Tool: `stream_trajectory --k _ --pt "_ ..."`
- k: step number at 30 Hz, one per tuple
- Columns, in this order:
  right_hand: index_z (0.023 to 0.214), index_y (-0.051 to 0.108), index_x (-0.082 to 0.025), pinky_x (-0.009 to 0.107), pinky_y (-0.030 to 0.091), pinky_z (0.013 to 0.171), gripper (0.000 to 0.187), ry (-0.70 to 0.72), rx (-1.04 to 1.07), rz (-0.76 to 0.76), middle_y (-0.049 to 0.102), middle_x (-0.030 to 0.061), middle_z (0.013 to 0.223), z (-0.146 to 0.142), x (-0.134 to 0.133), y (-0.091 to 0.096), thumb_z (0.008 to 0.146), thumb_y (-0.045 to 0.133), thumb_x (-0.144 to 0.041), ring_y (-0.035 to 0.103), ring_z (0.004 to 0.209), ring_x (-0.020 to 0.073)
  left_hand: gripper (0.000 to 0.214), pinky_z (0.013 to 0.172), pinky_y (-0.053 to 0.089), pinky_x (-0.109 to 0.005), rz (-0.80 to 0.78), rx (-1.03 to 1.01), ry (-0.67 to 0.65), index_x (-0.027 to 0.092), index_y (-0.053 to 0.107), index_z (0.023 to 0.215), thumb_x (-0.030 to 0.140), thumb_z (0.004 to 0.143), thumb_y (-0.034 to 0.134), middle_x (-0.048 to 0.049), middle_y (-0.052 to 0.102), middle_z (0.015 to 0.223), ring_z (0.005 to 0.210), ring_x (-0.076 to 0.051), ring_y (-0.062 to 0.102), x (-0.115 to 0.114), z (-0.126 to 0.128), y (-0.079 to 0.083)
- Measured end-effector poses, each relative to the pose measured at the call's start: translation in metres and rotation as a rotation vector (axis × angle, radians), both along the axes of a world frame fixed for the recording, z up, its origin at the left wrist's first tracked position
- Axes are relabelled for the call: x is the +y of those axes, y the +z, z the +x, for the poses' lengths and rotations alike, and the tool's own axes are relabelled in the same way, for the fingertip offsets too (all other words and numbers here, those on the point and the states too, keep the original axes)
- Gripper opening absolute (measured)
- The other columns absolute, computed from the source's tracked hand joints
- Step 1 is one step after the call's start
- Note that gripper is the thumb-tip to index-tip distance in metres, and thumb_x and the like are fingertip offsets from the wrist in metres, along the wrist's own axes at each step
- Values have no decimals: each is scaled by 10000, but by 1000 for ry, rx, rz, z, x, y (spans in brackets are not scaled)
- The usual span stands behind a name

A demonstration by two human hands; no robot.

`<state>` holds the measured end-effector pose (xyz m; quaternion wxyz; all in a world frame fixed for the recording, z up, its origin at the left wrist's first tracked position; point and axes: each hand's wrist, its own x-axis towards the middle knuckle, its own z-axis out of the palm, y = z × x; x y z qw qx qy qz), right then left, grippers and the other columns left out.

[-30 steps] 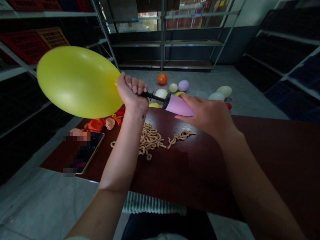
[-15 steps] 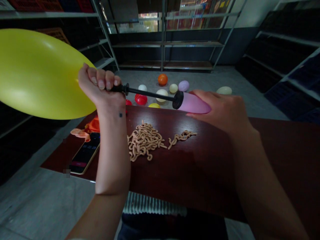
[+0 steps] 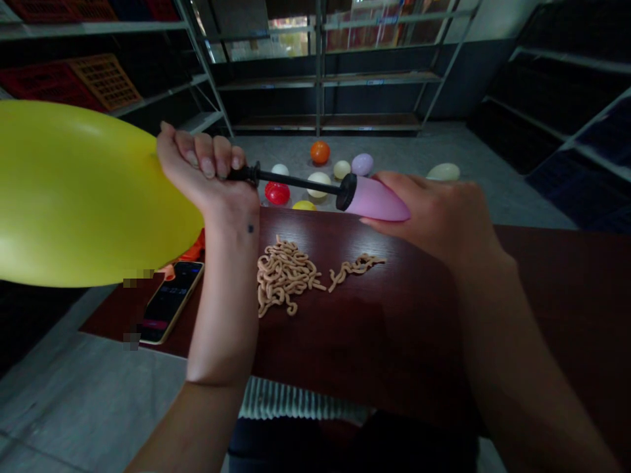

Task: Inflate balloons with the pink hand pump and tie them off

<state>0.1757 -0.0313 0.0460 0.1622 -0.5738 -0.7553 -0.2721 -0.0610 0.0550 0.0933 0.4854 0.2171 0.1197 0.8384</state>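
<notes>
My left hand (image 3: 204,167) is closed round the neck of a big yellow balloon (image 3: 79,194) and the black nozzle end of a hand pump. The balloon bulges out to the left, above the table's corner. My right hand (image 3: 436,213) grips the pink barrel of the pump (image 3: 377,199). The pump's black rod (image 3: 296,180) is drawn out between my two hands. Both hands hover above the dark red table (image 3: 394,315).
A heap of tan plastic clips (image 3: 283,276) lies on the table, with a phone (image 3: 172,300) and flat orange balloons (image 3: 194,249) at its left end. Several inflated balloons (image 3: 320,152) lie on the floor beyond. Metal shelves line the walls.
My hands have moved apart, drawing the pump rod out from the barrel. The yellow balloon has swung left toward the frame's edge and looks larger.
</notes>
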Motion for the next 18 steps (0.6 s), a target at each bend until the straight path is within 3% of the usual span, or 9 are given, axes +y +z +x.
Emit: stream_trajectory --k 4,9,14,18 --pt "1273 518 -226 320 361 597 547 6 -24 16 716 55 1067 -13 -4 3 866 517 -591 678 830 261 435 401 160 -247 -14 55 -45 207 85 664 300 1017 320 74 61 492 363 -79 105 -8 26 -4" --pt "1201 539 -204 303 353 595 513 5 -8 -43 716 55 1017 -30 -6 0 898 427 -603 673 809 242 544 381 235 -247 -163 177 -152 205 176 596 565 978 318 60 132 447 346 -97 172 -17 57 -15" --pt "1257 521 -204 291 354 608 541 -6 25 -118 713 76 1065 -33 -2 -5 897 433 -597 672 840 241 542 369 251 -237 -219 154 -255 208 220 564 533 974 361 60 162 417 336 -92 194 -8 60 -26" --pt "1282 511 -210 304 374 624 542 -4 47 -167 709 86 1079 -33 3 -8 885 481 -577 666 889 246 513 379 256 -233 -255 143 -284 203 229 547 410 987 390 60 180 410 332 -87 207 8 55 -35"
